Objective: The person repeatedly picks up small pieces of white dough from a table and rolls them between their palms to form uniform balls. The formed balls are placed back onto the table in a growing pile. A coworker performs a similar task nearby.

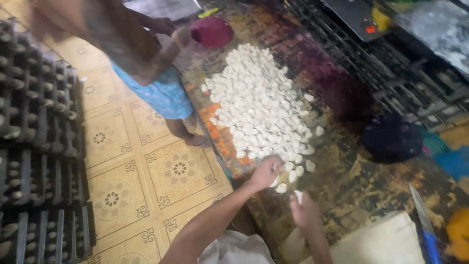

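As seen, left hand [266, 172] on white pieces [259, 105].

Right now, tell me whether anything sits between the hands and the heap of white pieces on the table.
Nothing visible does. The left hand already touches the near edge of the white pieces, and the right hand holds one piece just below the heap, with only bare table between.

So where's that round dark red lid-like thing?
In the head view, the round dark red lid sits at the top centre, just beyond the far end of the heap of small white pieces.
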